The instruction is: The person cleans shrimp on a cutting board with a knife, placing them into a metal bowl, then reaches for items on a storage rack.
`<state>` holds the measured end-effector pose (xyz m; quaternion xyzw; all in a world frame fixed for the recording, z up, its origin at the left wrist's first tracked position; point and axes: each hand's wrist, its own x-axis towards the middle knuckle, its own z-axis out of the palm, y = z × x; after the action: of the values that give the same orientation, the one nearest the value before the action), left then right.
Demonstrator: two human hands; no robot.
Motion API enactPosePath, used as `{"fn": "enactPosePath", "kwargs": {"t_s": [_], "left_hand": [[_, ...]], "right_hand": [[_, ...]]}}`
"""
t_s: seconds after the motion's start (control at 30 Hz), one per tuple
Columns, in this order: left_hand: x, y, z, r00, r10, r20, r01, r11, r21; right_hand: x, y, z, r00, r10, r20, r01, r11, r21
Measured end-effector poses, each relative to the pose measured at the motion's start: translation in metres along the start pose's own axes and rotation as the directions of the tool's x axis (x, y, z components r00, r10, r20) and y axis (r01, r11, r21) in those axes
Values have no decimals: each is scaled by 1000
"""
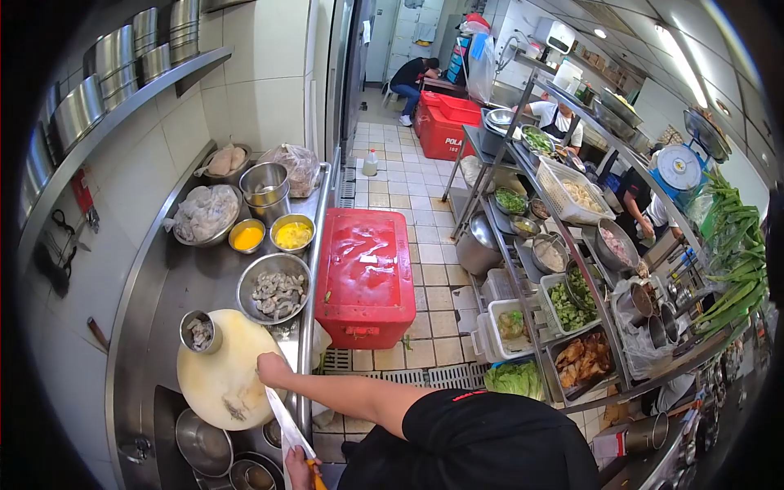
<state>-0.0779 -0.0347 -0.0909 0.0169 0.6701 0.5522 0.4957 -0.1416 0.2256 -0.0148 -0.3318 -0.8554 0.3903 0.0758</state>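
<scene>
My left hand (pixel 299 469) grips a knife (pixel 287 426) by its yellow-orange handle at the bottom edge; the broad blade points up toward my other hand. My right hand (pixel 273 370), fingers curled closed, rests at the right rim of a round, pale chopping board (pixel 208 384); whether it holds anything is hidden. Greyish scraps (pixel 237 406) lie on the board's lower part. A steel cup (pixel 200 333) with grey pieces like shrimp stands on the board's upper left. Just beyond is a steel bowl (pixel 273 288) of raw, grey shrimp.
Bowls of yellow liquid (pixel 247 237), bagged food (pixel 204 214) and stacked steel pots (pixel 266 189) line the steel counter. A red cooler (pixel 365 278) stands beside it. A rack (pixel 523 269) of vegetables and meat is at right. Other people (pixel 412 77) are farther back. Pans (pixel 204 441) sit below the board.
</scene>
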Motion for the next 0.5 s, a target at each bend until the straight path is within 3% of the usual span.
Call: {"fn": "enactPosePath", "kwargs": {"t_s": [0.03, 0.13, 0.17, 0.2, 0.27, 0.3, 0.37, 0.43, 0.5], "left_hand": [[-16, 12, -10, 992, -56, 111, 47, 996, 80], [-40, 14, -15, 999, -41, 10, 40, 995, 95], [-39, 11, -30, 986, -168, 23, 164, 979, 118], [-46, 19, -32, 987, -160, 24, 156, 980, 123], [-60, 34, -33, 997, -79, 10, 78, 994, 72], [-61, 37, -31, 1000, 25, -16, -24, 998, 58], [-52, 38, -39, 994, 59, -95, -47, 992, 119], [-47, 44, -42, 989, 91, -120, -73, 986, 150], [-45, 55, -43, 994, 1, -106, 6, 998, 63]], "right_hand": [[0, 1, 1, 1000, 1, -12, -1, 1000, -6], [-2, 1, 4, 999, 4, -47, -3, 1000, 16], [-2, 0, 3, 998, 8, -68, -5, 999, 42], [-2, 2, 2, 997, 4, -76, 0, 999, 45], [1, 7, 1, 973, -221, 63, 224, 974, -33], [1, 3, -6, 972, -226, 56, 228, 973, -32], [0, -4, -19, 901, -263, 345, 374, 873, -312], [3, -1, -21, 885, -287, 366, 414, 844, -341], [4, -3, -26, 868, -312, 387, 456, 811, -367]]}}
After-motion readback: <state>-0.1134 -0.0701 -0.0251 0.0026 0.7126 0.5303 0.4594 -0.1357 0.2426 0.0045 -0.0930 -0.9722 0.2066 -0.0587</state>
